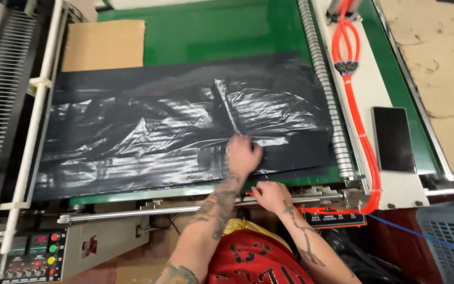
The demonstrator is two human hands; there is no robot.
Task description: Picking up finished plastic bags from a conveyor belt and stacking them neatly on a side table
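Left hand [243, 154] presses flat, fingers spread, on the near edge of the stack of black plastic bags [174, 126] lying on the green conveyor belt [211, 31]. Right hand [270, 194], at 5 o'clock from it, pinches something red and thin at the machine's front rail [185, 209]; what exactly, I cannot tell. The stack's long axis runs 9 to 3 o'clock, spreading toward 11 o'clock from the left hand, which is nearer. Red hoses [361, 131] run at 3 o'clock.

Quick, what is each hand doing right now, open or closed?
Left hand: pressed on the black plastic sheet; open or closed, cannot tell.
Right hand: fingers curled at the table edge; what it holds is unclear.
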